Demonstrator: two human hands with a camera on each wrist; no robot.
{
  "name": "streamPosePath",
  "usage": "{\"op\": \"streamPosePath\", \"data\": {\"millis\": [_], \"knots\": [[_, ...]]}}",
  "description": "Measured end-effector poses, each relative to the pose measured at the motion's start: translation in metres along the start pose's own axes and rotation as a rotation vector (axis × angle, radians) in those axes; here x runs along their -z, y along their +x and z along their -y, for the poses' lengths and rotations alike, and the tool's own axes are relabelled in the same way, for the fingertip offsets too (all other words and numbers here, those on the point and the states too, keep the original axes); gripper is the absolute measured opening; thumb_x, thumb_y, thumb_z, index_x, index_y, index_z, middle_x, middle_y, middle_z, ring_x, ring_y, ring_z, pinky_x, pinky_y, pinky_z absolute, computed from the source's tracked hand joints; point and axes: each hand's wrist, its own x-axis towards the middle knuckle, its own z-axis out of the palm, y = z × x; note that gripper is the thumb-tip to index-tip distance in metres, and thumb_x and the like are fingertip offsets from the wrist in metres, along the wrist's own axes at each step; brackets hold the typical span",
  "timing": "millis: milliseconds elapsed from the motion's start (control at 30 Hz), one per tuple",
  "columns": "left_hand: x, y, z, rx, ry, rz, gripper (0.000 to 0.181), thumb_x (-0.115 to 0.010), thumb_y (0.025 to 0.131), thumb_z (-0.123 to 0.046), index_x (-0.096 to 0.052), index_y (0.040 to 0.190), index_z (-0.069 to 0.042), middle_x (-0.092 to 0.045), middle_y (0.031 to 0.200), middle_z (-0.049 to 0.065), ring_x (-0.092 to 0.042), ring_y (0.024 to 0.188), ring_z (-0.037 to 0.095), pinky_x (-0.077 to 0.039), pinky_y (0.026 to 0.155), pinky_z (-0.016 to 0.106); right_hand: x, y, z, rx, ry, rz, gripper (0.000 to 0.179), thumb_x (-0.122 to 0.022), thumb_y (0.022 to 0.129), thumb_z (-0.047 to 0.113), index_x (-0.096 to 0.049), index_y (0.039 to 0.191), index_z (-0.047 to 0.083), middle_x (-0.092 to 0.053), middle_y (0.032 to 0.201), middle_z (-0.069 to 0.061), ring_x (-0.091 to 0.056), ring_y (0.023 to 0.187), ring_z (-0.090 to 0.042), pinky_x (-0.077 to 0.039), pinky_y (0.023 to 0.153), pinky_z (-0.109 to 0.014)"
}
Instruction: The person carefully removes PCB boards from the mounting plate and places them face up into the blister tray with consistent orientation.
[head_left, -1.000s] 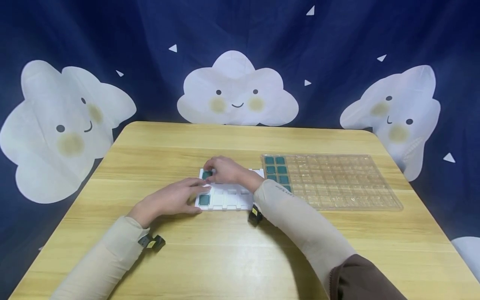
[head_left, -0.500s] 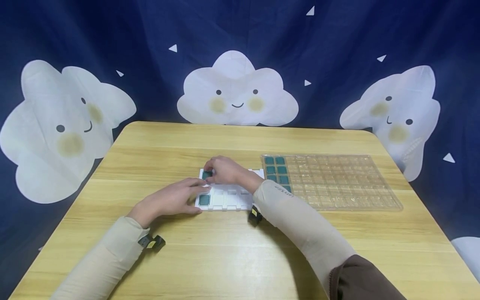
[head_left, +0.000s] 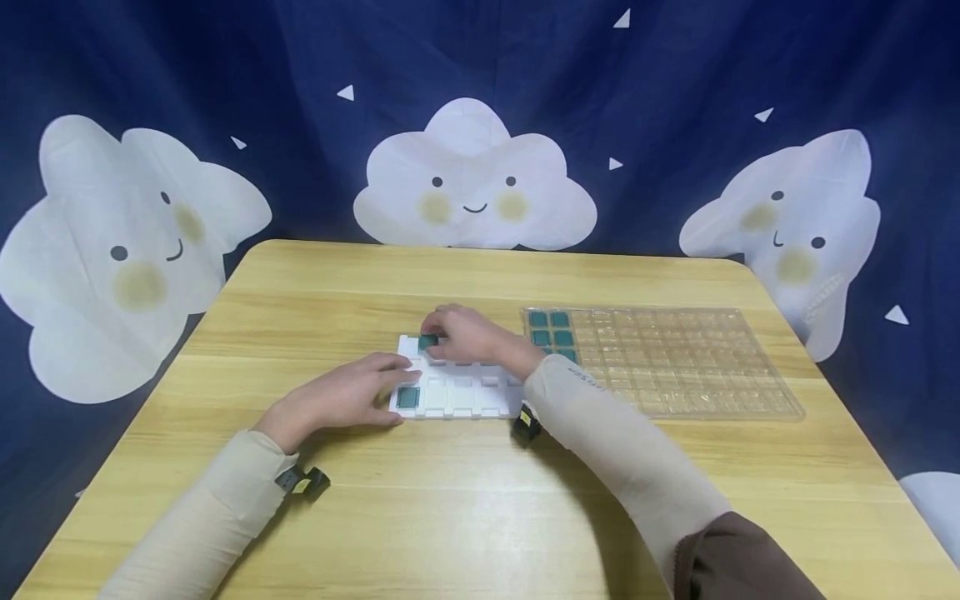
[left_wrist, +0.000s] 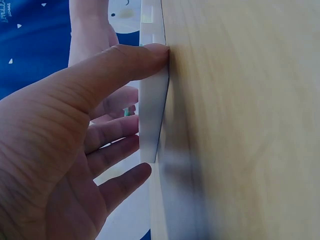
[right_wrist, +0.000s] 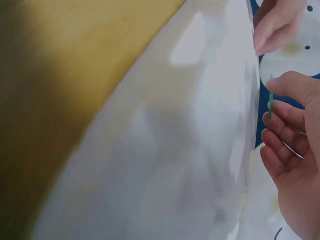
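Observation:
My right hand point(head_left: 472, 335) pinches a thin green square chip point(head_left: 428, 342) between thumb and fingertips, over the far side of a white pocketed tray point(head_left: 437, 390). In the right wrist view the chip point(right_wrist: 271, 100) shows edge-on. My left hand point(head_left: 341, 396) holds the tray's left end. Its thumb presses the near side of the tray point(left_wrist: 152, 105) in the left wrist view, while the other fingers reach to its edge. A second green chip point(head_left: 408, 397) lies in the near-left pocket, and the far-left pocket is bare.
To the right lies a large clear plastic tray point(head_left: 675, 358) with many small compartments. Several green chips point(head_left: 559, 337) fill its left columns, partly hidden by my right forearm. Both trays lie on a wooden table point(head_left: 465, 500), with a blue cloud-patterned curtain point(head_left: 300, 50) behind.
My right hand has lifted the green chip from the far-left pocket of the white tray and moved slightly right with it. The left hand stays at the tray.

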Motion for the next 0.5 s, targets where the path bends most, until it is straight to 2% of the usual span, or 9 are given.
{"op": "streamPosePath", "data": {"millis": [500], "knots": [[0.001, 0.001, -0.002, 0.038, -0.034, 0.025, 0.073, -0.075, 0.085, -0.041, -0.048, 0.145, -0.01, -0.042, 0.148, 0.014, -0.037, 0.136, 0.032, -0.033, 0.112, 0.048, 0.017, -0.03, -0.018, 0.024, 0.016, -0.044, 0.036, -0.069, 0.091, 0.025, -0.066, 0.121, 0.007, -0.063, 0.113, -0.002, -0.058, 0.106, -0.017, -0.048, 0.094, -0.03]]}}
